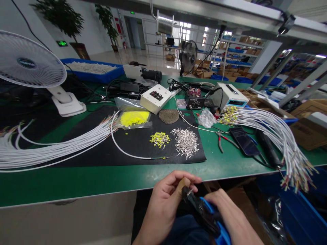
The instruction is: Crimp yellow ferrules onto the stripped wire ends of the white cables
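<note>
Below the table's front edge, my right hand is wrapped round the blue handles of a black-headed crimping tool. My left hand, with a tan cover on its thumb, is closed at the tool's jaws. A small shiny piece shows at the jaws; what the left fingers pinch is hidden. Ahead on the black mat lie a pile of yellow-collared terminals and a larger pile of silver metal pins. A single white cable curves across the mat, its stripped wire end pointing at the piles.
White cable bundles lie left and right. Behind the mat are a bag of yellow pieces, a switch box and a soldering station. Red-handled pliers, a phone and a fan flank them.
</note>
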